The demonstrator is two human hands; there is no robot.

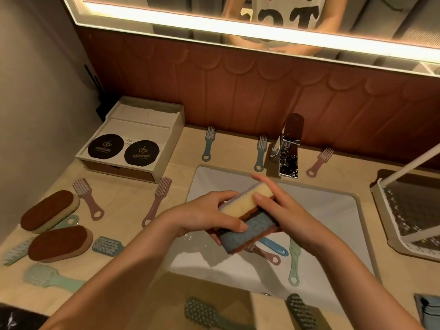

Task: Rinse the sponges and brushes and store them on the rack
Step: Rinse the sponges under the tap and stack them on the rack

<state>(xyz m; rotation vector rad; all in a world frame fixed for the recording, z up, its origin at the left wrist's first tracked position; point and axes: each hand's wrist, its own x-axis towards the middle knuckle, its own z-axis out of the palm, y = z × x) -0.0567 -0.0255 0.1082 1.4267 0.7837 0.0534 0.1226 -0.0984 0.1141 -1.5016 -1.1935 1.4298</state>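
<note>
Over the white sink both hands hold a stack of sponges. A yellow sponge lies on top, a blue sponge with a brown scouring layer beneath. My left hand grips the stack from the left, thumb on the blue sponge. My right hand presses it from the right. Three brushes lie in the basin under the stack: blue, pink, green. Two brown-topped oval sponges rest on the counter at left. The white rack stands at right.
The chrome faucet stands behind the sink, no water visible. Several brushes lie scattered on the beige counter: at the back wall, left of the sink, and along the front edge. A box with black coasters sits back left.
</note>
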